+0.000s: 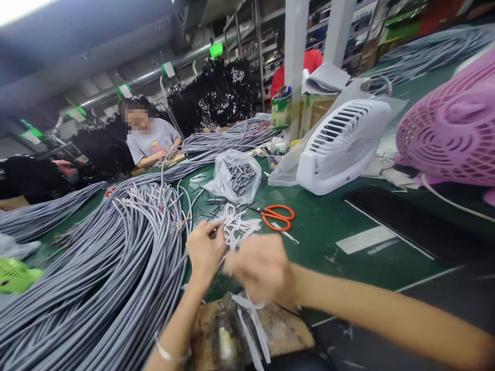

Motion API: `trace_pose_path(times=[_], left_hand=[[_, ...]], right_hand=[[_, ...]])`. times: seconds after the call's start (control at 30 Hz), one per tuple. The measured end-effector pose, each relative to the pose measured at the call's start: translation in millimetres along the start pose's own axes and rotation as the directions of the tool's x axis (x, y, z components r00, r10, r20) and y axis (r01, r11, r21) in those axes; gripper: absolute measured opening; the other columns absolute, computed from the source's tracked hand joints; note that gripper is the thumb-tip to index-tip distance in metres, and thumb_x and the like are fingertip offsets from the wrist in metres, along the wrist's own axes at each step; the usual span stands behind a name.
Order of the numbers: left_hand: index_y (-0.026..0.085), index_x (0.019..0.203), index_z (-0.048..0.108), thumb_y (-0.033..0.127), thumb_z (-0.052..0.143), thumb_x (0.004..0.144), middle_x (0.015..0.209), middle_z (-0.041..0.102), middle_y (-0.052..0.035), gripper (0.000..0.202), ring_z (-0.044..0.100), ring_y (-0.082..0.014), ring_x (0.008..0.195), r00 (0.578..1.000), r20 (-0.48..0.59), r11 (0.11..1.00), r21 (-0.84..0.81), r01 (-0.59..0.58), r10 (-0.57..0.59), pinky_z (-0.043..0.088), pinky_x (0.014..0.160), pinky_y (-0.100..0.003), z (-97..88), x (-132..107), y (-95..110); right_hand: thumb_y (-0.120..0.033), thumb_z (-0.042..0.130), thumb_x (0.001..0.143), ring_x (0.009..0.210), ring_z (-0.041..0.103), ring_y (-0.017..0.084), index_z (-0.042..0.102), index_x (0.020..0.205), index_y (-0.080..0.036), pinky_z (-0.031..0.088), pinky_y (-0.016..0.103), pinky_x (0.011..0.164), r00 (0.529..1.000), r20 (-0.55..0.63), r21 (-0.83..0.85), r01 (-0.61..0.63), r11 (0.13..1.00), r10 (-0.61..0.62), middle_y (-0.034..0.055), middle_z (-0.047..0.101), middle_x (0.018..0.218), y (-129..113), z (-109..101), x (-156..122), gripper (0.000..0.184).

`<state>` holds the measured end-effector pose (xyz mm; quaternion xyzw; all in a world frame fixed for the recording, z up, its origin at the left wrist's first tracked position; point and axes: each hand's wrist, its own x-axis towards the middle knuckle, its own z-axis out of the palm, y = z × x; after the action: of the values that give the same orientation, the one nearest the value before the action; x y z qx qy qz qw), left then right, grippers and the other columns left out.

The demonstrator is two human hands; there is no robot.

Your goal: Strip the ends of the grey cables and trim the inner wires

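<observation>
My left hand (pixel 205 251) is closed in a pinch beside the bundle of grey cables (pixel 147 257). A small dark bit shows at its fingertips, too little to name. Close by on the right, my right hand (pixel 265 265) is curled closed and blurred by motion, and what its fingers hold is hidden. Just beyond both hands lies a pile of white strips (pixel 242 226). Below them, a wooden board (pixel 288 335) carries a worn metal device (pixel 228 337), with more pale strips (pixel 253 324) hanging over it.
Orange-handled scissors (pixel 279 216) lie near a clear bag (pixel 234 178) of short dark grey tubes. A white fan (pixel 344 144) and a pink fan (pixel 452 123) stand on the right, by a black panel (pixel 406 221). A co-worker (pixel 150 136) sits across the green table (pixel 317 216).
</observation>
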<state>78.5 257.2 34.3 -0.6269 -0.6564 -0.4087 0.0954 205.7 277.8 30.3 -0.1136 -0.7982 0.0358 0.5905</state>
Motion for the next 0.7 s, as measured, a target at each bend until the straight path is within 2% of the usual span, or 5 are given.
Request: trace_pose_path(times=[0.03, 0.17, 0.27, 0.37, 0.7], left_hand=[[0.015, 0.068, 0.071, 0.018, 0.059, 0.073, 0.052, 0.058, -0.0009, 0.013, 0.055, -0.0123, 0.049, 0.999, 0.025, 0.999, -0.016, 0.030, -0.029, 0.041, 0.049, -0.022, -0.1, 2.4, -1.7], [0.014, 0.079, 0.069, 0.024, 0.053, 0.081, 0.066, 0.064, -0.0036, 0.019, 0.059, -0.0126, 0.059, 0.999, -0.039, 0.994, -0.107, -0.009, 0.005, 0.044, 0.056, -0.021, -8.7, 5.9, 0.7], [0.014, 0.081, 0.066, 0.023, 0.048, 0.084, 0.071, 0.063, -0.0040, 0.020, 0.059, -0.0125, 0.063, 0.996, -0.077, 0.992, -0.115, -0.059, 0.051, 0.044, 0.059, -0.021, -16.4, 2.9, 6.6], [0.014, 0.080, 0.065, 0.022, 0.046, 0.085, 0.063, 0.059, -0.0010, 0.021, 0.053, -0.0105, 0.054, 0.997, -0.053, 0.986, -0.150, -0.067, 0.060, 0.041, 0.052, -0.020, -19.6, -0.7, 10.3], [0.014, 0.079, 0.066, 0.025, 0.049, 0.084, 0.057, 0.055, -0.0002, 0.021, 0.047, -0.0094, 0.047, 0.995, -0.064, 0.983, -0.160, -0.089, 0.080, 0.036, 0.045, -0.020, -17.7, -6.4, 12.8]], right_hand=[[-0.025, 0.040, 0.090, 0.041, 0.043, 0.010, 0.061, 0.063, -0.018, 0.032, 0.024, 0.045, 0.998, -0.006, 0.018, 0.065, 0.998, -0.065, -0.0018, 0.050, 0.044, -1.6, -0.6, -0.2, 0.034], [-0.018, 0.045, 0.087, 0.045, 0.048, 0.009, 0.060, 0.066, -0.015, 0.036, 0.022, 0.050, 0.972, -0.056, -0.051, -0.232, 0.971, 0.230, 0.0007, 0.058, 0.053, 12.0, -6.3, 4.1, 0.026], [-0.020, 0.048, 0.086, 0.048, 0.051, 0.010, 0.061, 0.066, -0.015, 0.037, 0.022, 0.052, 0.938, -0.003, -0.107, -0.344, 0.933, 0.346, 0.0009, 0.060, 0.056, 25.3, -9.8, 8.3, 0.024], [-0.021, 0.047, 0.086, 0.050, 0.054, 0.010, 0.061, 0.066, -0.015, 0.037, 0.021, 0.053, 0.929, 0.063, -0.060, -0.360, 0.931, 0.364, 0.0011, 0.062, 0.057, 27.1, -9.5, 9.0, 0.025], [-0.023, 0.046, 0.086, 0.049, 0.052, 0.010, 0.062, 0.065, -0.015, 0.037, 0.020, 0.052, 0.909, 0.082, -0.036, -0.407, 0.913, 0.409, 0.0010, 0.062, 0.057, 25.0, -8.9, 8.7, 0.028]])
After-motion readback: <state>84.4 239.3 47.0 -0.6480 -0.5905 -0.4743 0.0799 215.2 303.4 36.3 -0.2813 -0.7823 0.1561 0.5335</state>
